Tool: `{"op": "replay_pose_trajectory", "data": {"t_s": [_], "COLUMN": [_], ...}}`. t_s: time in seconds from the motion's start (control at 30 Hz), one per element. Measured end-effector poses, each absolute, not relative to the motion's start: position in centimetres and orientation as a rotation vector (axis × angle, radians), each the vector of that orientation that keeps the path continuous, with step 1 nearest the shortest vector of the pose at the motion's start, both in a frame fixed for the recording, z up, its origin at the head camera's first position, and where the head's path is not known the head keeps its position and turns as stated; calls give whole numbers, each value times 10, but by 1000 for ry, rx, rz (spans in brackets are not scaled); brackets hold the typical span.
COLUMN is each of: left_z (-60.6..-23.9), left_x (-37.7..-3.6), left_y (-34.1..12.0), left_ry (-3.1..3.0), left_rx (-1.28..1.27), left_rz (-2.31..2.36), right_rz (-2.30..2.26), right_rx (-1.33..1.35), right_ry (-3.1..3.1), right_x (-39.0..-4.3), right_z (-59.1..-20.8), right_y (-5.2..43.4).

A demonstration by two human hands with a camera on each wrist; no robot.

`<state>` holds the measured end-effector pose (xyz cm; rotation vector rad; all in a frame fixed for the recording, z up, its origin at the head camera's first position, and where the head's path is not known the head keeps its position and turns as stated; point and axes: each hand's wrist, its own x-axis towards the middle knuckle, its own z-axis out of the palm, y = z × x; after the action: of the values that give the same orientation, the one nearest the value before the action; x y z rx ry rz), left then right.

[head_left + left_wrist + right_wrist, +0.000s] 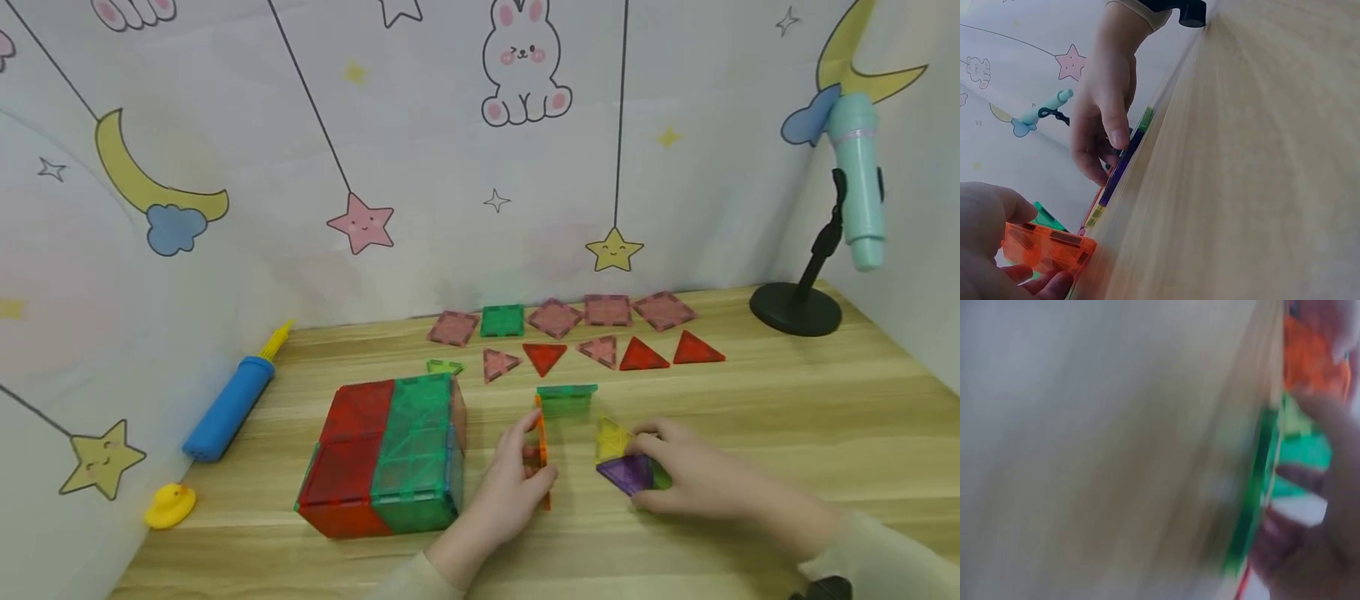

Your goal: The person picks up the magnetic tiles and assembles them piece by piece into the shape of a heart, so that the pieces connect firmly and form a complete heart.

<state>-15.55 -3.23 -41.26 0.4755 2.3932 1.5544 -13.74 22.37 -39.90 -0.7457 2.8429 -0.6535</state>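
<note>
My left hand (506, 483) holds an orange magnetic tile (543, 458) on edge, its thumb and fingers around it; the left wrist view shows this orange tile (1047, 247) closer. Behind it a green tile (567, 400) stands upright. To the right, my right hand (686, 471) grips a purple triangular tile (626, 473) between thumb and fingers, low at the tabletop. A yellow tile (611, 438) lies beside the purple one. Partly under the right hand is a green tile (661, 477). The right wrist view is blurred, with a green tile edge (1250, 494) near the fingers.
A red and green tile box (382, 458) stands left of my left hand. Behind lie rows of tiles, among them a green square (502, 320) and a red triangle (643, 355). A blue pump (228, 408), rubber duck (171, 505) and microphone stand (797, 308) stand at the sides.
</note>
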Motion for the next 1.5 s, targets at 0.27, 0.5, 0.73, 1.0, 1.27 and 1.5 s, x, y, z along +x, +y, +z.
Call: {"op": "replay_pose_trajectory", "data": {"t_s": [0.27,0.5,0.73,1.0,1.27,1.5], "left_z": [-411,-409,-414,-414,-413,-413], "left_x": [-156,-156,-156,-156,-157,-157], "left_y": [-39,-39,-39,-38,-42,-47], "left_ry": [2412,2408,2386,2390,2404,2409], "left_rx": [462,452,474,486,485,481], "left_rz": [1554,1558,1589,1569,1541,1519], "right_rz": [-641,-916,-1315,-1567,-1652,-1569], "right_rx": [-559,-277,-98,-135,-172,-287], "right_ry": [2943,2828,2563,2365,2232,2341], "right_x": [-146,-154,-167,-171,-172,-188], "right_z": [-401,-392,-394,-400,-401,-399], "right_y": [206,199,195,195,191,188]}}
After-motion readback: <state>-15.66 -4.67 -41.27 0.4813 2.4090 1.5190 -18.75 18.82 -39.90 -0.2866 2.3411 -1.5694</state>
